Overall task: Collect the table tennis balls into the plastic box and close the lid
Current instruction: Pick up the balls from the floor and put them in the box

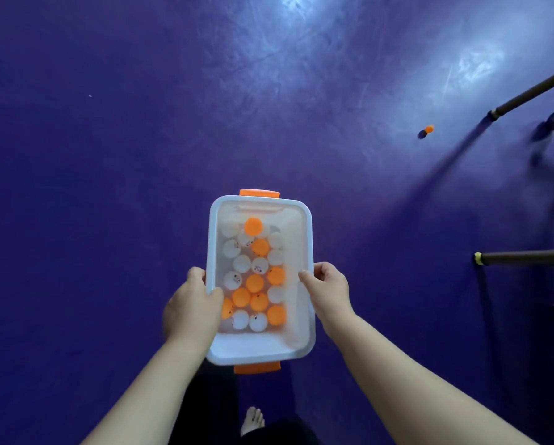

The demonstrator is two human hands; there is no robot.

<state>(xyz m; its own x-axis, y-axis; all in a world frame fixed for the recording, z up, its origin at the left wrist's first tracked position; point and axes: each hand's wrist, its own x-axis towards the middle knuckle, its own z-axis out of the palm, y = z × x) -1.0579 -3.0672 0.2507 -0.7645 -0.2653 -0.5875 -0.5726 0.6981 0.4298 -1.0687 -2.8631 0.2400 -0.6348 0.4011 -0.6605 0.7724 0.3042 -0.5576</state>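
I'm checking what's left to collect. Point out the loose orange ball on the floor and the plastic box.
loose orange ball [429, 128], head view, middle of the ball.
plastic box [308, 239], head view, bare right rim.

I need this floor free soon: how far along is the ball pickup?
Mostly done: many white and orange balls lie in the plastic box. In hand: the left hand and right hand grip the box by its long sides. Left: one orange ball lies on the purple floor near a pole, and the box is open, with no lid in view.
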